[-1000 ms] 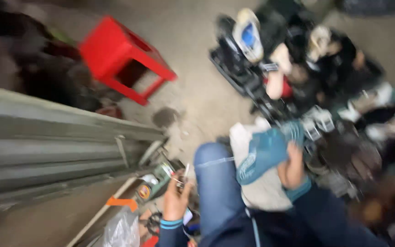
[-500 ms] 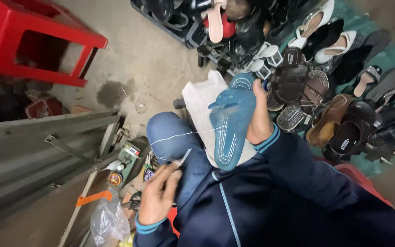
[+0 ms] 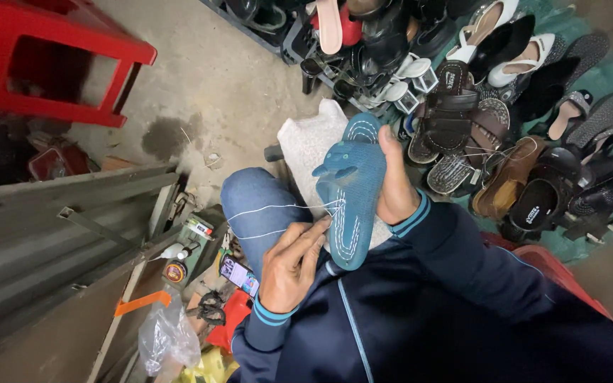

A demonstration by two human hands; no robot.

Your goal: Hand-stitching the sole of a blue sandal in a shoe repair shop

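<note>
The right hand (image 3: 396,186) grips a blue slipper (image 3: 352,188) sole-up over the knee, against a white cloth (image 3: 305,145), while the left hand (image 3: 291,266) pinches white thread (image 3: 264,209) at its stitched edge. Left of the knee lie small tools and a clear bag (image 3: 167,339) — beyond, stained concrete floor (image 3: 221,78), a red stool (image 3: 44,57) and heaped shoes (image 3: 491,92).

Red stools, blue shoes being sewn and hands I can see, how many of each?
Red stool: 1
Blue shoe, held and stitched with white thread: 1
Hands, left hand and right hand: 2
Total: 4
</note>
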